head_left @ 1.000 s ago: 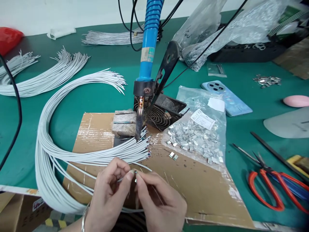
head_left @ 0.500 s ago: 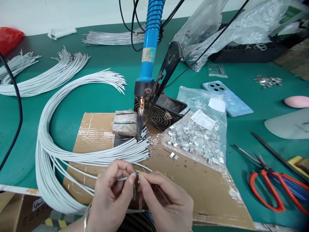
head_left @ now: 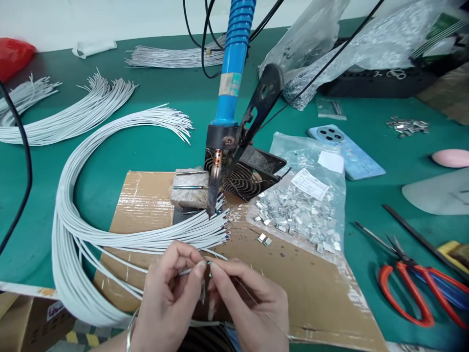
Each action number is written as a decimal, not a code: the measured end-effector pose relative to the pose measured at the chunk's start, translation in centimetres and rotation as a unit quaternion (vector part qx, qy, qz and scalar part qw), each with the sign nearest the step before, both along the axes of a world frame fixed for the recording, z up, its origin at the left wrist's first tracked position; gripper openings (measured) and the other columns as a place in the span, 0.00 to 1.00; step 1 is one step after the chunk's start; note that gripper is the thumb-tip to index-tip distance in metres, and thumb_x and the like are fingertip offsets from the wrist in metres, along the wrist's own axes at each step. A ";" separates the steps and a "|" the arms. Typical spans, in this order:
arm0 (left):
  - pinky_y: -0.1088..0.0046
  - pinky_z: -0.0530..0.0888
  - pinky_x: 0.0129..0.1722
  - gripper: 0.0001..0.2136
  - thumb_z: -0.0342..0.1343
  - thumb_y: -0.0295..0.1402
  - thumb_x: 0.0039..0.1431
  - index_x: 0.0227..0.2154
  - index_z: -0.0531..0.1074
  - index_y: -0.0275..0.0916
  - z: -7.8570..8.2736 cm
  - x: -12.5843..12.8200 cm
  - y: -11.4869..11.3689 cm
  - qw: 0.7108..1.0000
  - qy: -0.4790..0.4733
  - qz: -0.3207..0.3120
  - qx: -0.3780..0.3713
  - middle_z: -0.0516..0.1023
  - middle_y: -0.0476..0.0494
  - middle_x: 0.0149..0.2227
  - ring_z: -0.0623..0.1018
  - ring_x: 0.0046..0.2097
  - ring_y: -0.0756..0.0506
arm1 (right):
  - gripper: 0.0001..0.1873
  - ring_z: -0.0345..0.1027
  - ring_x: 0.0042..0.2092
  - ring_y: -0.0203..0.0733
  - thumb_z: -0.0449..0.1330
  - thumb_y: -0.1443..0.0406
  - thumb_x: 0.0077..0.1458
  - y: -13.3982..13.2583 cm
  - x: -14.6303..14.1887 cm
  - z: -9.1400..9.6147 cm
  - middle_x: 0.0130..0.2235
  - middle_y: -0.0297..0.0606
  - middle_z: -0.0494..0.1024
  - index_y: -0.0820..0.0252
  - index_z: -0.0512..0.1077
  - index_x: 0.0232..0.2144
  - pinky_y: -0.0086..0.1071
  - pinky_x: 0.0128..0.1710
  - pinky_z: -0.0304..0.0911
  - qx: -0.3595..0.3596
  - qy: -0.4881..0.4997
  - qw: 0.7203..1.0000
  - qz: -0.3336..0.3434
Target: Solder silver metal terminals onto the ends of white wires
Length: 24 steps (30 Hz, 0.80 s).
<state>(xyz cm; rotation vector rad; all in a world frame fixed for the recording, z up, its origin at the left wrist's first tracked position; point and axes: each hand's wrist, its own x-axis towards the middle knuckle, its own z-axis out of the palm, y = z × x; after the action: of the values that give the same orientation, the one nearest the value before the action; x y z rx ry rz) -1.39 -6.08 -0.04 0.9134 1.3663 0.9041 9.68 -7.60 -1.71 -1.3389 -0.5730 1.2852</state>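
Note:
My left hand [head_left: 170, 293] is closed, with thumb and forefinger pinching one white cable [head_left: 185, 271] close to its end. My right hand [head_left: 251, 305] is closed too, its thumb and forefinger pressed on the small coloured tip [head_left: 209, 264] of that cable. Fingertips hide most of this tip. A thin silvery solder wire [head_left: 240, 282] runs across the right hand's fingers and palm. Just beyond both hands lies a bundle of white cables [head_left: 146, 239]. Above the bundle's ends, a soldering iron [head_left: 227, 102] points downward on a black bracket. Two metal connector shells [head_left: 264, 239] lie on the cardboard [head_left: 311, 293].
Behind the iron sits a small black fan [head_left: 252, 171]. A clear bag of metal shells [head_left: 296, 210] rests beside it, near a blue phone [head_left: 361, 156]. Red-handled scissors [head_left: 410, 288] and tweezers lie at right. More cable bundles [head_left: 73, 117] curve across the green table at left.
The view has shifted slightly. Both hands keep their pinch on the cable end, and my right hand has turned or drawn in a little.

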 end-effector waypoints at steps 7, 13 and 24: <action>0.80 0.63 0.21 0.16 0.61 0.47 0.62 0.30 0.70 0.40 -0.3 0.3 -0.3 1.000 0.023 0.002 0.012 0.73 0.52 0.21 0.68 0.21 0.52 | 0.09 0.64 0.17 0.30 0.68 0.59 0.54 -0.4 -0.8 -1.0 0.18 0.30 0.74 0.56 0.85 0.26 0.21 0.17 0.64 0.003 -0.041 0.999 -0.029; 0.81 0.60 0.21 0.20 0.62 0.53 0.59 0.31 0.68 0.40 0.0 -0.3 0.3 0.996 -0.065 -0.015 -0.066 0.67 0.55 0.21 0.61 0.22 0.53 | 0.08 0.69 0.23 0.34 0.69 0.71 0.51 -0.7 -1.0 -0.9 0.22 0.33 0.78 0.53 0.85 0.27 0.25 0.25 0.68 0.103 -0.153 0.981 -0.066; 0.80 0.54 0.21 0.18 0.61 0.49 0.61 0.29 0.67 0.39 0.4 -1.2 1.2 0.996 -0.028 -0.066 -0.058 0.60 0.59 0.19 0.55 0.22 0.53 | 0.07 0.65 0.17 0.31 0.71 0.61 0.51 0.3 1.3 -0.3 0.18 0.30 0.75 0.56 0.83 0.24 0.22 0.17 0.64 0.009 -0.056 0.998 -0.038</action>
<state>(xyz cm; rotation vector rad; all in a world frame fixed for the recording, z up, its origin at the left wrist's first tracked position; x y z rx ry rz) -2.55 -4.83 0.36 0.8737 1.2812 0.7366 10.93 -7.28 -2.06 -1.4112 -0.6030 1.1473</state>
